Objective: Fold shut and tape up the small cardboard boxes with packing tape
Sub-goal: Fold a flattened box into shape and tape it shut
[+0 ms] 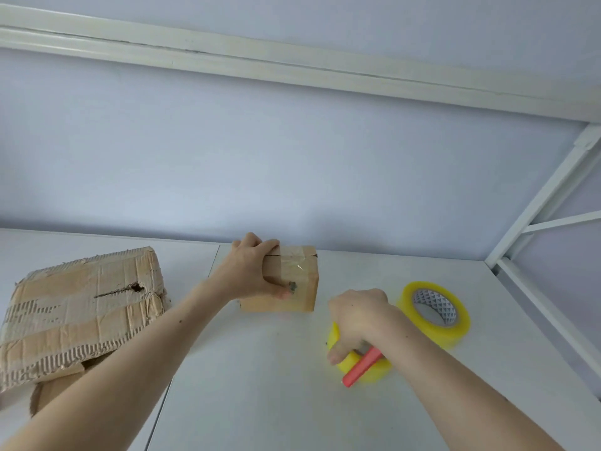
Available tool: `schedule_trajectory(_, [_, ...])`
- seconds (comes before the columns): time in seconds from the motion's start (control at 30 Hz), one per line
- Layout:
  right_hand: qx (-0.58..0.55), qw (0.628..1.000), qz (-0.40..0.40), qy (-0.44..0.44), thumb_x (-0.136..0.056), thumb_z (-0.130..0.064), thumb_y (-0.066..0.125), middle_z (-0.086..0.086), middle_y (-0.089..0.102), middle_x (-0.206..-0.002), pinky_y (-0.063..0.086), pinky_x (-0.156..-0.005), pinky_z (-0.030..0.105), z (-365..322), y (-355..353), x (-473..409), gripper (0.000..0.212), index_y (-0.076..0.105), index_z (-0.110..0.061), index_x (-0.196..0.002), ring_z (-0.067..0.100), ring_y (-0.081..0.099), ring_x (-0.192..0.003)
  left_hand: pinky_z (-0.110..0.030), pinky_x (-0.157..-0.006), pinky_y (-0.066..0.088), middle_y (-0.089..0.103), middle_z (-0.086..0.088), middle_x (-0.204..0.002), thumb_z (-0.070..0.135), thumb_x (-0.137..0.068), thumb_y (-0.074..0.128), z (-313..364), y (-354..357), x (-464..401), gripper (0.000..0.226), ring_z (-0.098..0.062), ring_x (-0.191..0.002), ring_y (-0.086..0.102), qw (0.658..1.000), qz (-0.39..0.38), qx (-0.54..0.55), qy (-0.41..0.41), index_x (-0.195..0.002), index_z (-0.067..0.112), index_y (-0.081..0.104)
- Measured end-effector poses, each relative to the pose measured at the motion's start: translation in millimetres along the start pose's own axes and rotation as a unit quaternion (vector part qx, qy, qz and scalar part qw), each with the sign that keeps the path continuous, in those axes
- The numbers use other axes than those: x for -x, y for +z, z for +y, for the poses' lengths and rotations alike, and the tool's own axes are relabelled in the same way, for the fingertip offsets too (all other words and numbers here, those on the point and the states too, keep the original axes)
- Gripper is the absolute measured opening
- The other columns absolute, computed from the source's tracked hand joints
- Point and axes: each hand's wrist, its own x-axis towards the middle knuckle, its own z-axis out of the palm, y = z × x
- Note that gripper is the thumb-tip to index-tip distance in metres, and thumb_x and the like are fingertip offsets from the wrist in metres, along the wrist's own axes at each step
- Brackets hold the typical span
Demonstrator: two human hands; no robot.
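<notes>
A small brown cardboard box (300, 289) stands on the white table (260, 385) near the wall, with clear tape across its top and front. My left hand (250, 271) grips its left side, fingers over the top edge and thumb on the front face. To the right, my right hand (354, 317) holds a yellow tape roll (374, 372) lying on the table, together with a red pen-like tool (361, 369) that sticks out toward me.
A second yellow tape roll (434, 312) lies on the table right of my right hand. A large torn, taped cardboard box (78, 307) sits at the left. White shelf-frame bars (546, 203) rise at the right, close to the table's edge.
</notes>
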Motion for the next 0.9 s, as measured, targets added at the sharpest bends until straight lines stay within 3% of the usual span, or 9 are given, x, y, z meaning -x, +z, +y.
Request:
schedule_trajectory(0.07, [-0.062, 0.997, 0.041, 0.002, -0.092, -0.060, 0.059, -0.001, 0.045, -0.070, 0.030, -0.058, 0.028, 6.4, -14.2, 6.8, 0.050, 0.044, -0.017, -0.070, 0.024, 0.050, -0.077, -0.030, -0.103, 0.033, 0.037, 0.004, -0.123, 0.073, -0.054, 0.083, -3.9, 0.7, 21.2, 0.113, -0.020, -0.118, 0.033, 0.999, 0.000, 0.035, -0.018, -0.149, 0.031, 0.040])
schedule_trajectory(0.13, [-0.156, 0.976, 0.150, 0.020, -0.102, -0.048, 0.045, 0.000, 0.042, -0.068, 0.028, -0.055, 0.029, 9.0, -28.6, 3.6, 0.048, 0.037, -0.017, -0.066, 0.024, 0.044, -0.068, -0.030, -0.103, 0.030, 0.036, 0.005, -0.121, 0.091, -0.061, 0.062, -3.6, -0.7, 41.0, 0.111, -0.017, -0.114, 0.029, 0.997, 0.006, 0.067, -0.035, -0.150, 0.028, 0.041])
schedule_trajectory(0.2, [-0.243, 0.939, 0.241, 0.031, -0.105, -0.036, 0.034, 0.002, 0.049, -0.077, 0.031, -0.058, 0.031, -3.2, -35.9, -11.3, 0.040, 0.039, -0.016, -0.071, 0.025, 0.046, -0.076, -0.030, -0.103, 0.028, 0.044, 0.002, -0.113, 0.098, -0.072, 0.025, -0.9, 1.2, 57.2, 0.104, -0.014, -0.110, 0.031, 0.995, 0.046, 0.084, -0.019, -0.135, 0.020, 0.054])
schedule_trajectory(0.27, [-0.298, 0.920, 0.254, 0.022, -0.106, -0.033, 0.025, 0.005, 0.056, -0.101, 0.036, -0.070, 0.035, -26.2, -38.3, -31.2, 0.033, 0.049, -0.015, -0.090, 0.028, 0.050, -0.097, -0.031, -0.101, 0.027, 0.049, 0.002, -0.106, 0.092, -0.076, 0.000, 1.4, 7.3, 68.6, 0.109, -0.012, -0.108, 0.032, 0.993, 0.076, 0.093, -0.010, -0.120, 0.013, 0.061])
schedule_trajectory(0.37, [-0.345, 0.915, 0.210, 0.029, -0.107, -0.033, 0.020, 0.009, 0.058, -0.125, 0.036, -0.081, 0.038, -54.7, -30.3, -58.4, 0.040, 0.055, -0.014, -0.114, 0.031, 0.051, -0.118, -0.025, -0.096, 0.023, 0.044, 0.003, -0.116, 0.072, -0.092, 0.010, 2.4, 17.2, 77.6, 0.082, -0.020, -0.110, 0.032, 0.991, 0.095, 0.079, -0.056, -0.128, 0.019, 0.060])
schedule_trajectory(0.47, [-0.353, 0.914, 0.196, 0.046, -0.107, -0.034, 0.017, 0.011, 0.056, -0.129, 0.036, -0.082, 0.038, -62.1, -17.7, -76.9, 0.046, 0.057, -0.014, -0.120, 0.032, 0.052, -0.117, -0.026, -0.101, 0.025, 0.050, -0.003, -0.134, 0.038, -0.107, 0.030, 2.8, 23.8, 75.0, 0.046, -0.030, -0.122, 0.037, 0.984, 0.119, 0.086, -0.099, -0.140, 0.018, 0.055])
schedule_trajectory(0.57, [-0.359, 0.908, 0.205, 0.063, -0.107, -0.041, 0.016, 0.012, 0.053, -0.128, 0.038, -0.087, 0.041, -66.8, -9.6, -84.0, 0.054, 0.058, -0.013, -0.126, 0.034, 0.051, -0.119, -0.030, -0.110, 0.024, 0.045, -0.006, -0.147, 0.027, -0.107, 0.041, 4.6, 28.6, 71.6, 0.040, -0.030, -0.133, 0.035, 0.972, 0.146, 0.133, -0.129, -0.143, 0.017, 0.053])
schedule_trajectory(0.77, [-0.317, 0.911, 0.250, 0.088, -0.108, -0.044, 0.015, 0.010, 0.052, -0.126, 0.040, -0.088, 0.042, -76.9, 0.8, -84.6, 0.056, 0.056, -0.011, -0.127, 0.032, 0.051, -0.119, -0.022, -0.098, 0.024, 0.050, -0.005, -0.131, 0.026, -0.107, 0.041, 5.9, 35.0, 75.0, 0.035, -0.018, -0.111, 0.032, 0.963, 0.171, 0.155, -0.136, -0.135, 0.022, 0.061])
schedule_trajectory(0.9, [-0.354, 0.909, 0.203, 0.081, -0.106, -0.045, 0.014, 0.009, 0.043, -0.135, 0.035, -0.093, 0.045, -74.7, 0.7, -86.7, 0.052, 0.047, -0.015, -0.135, 0.030, 0.041, -0.127, -0.022, -0.100, 0.024, 0.049, -0.006, -0.133, 0.024, -0.107, 0.040, 6.3, 35.4, 74.7, 0.036, -0.025, -0.121, 0.035, 0.963, 0.163, 0.160, -0.145, -0.137, 0.021, 0.059])
